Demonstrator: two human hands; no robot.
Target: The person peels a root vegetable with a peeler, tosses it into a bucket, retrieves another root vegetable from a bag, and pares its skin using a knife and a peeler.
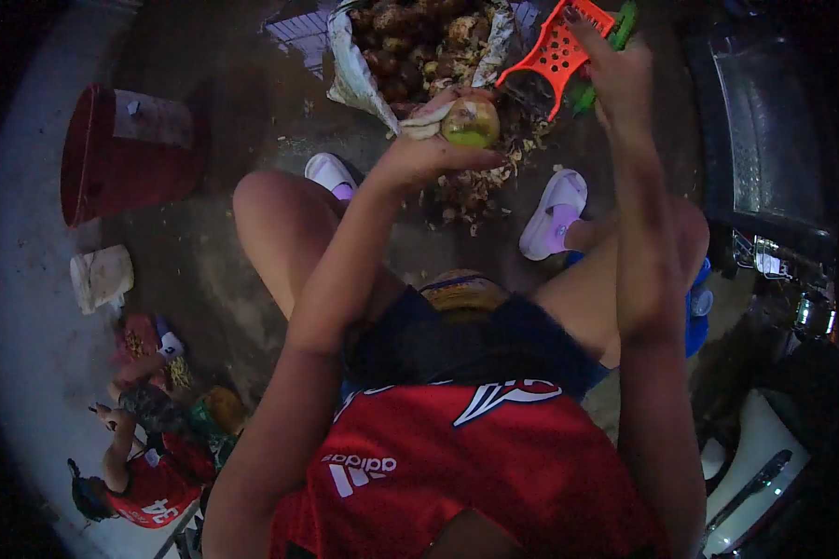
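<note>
Head view: the person is sitting with both arms reaching toward an open white sack, which is holding a heap of brown lumps. The left hand is cupping a round yellow-green piece of produce just on the person's side of the sack; something pale, too blurred to name, is lying along its fingers. To the right of the sack, the right hand is gripping an orange tool with holes through it and a green part along its edge. I'm seeing scraps lying scattered between the sack and the person's pale slippers. Left of the sack, a dark red bucket is standing well apart, with a whitish container sitting nearer the person. Farther from the sack, on that same side, another person in a red top is keeping low near the floor.
</note>
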